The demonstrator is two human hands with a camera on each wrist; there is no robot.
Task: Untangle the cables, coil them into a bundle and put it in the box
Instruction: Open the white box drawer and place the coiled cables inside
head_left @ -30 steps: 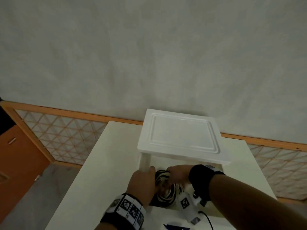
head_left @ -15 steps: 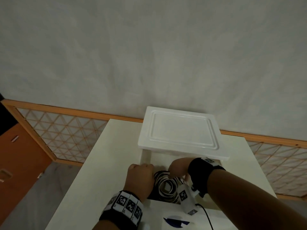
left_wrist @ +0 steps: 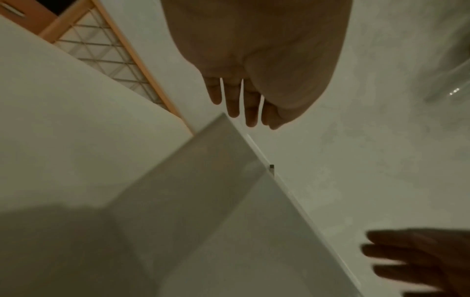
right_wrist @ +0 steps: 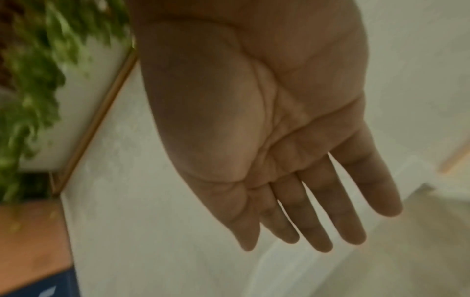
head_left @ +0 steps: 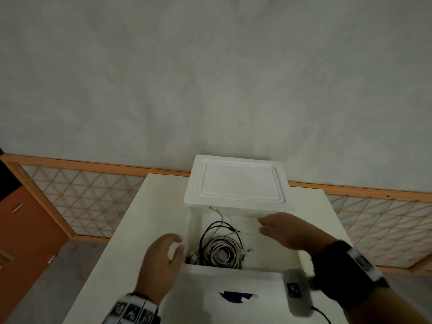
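There the table (head_left: 121, 230) stood against the far wall, a white box (head_left: 257, 270) on it with its lid (head_left: 237, 182) laid across the far half. Inside the box, toward its left wall, lay the coil (head_left: 221, 250) of black and white cables, loose ends trailing toward the far side. The left hand (head_left: 161, 260) hung just outside the left wall, fingers loosely bent, holding nothing. The right hand (head_left: 288, 230) hovered over the box's right side, fingers straight and slightly apart, empty.
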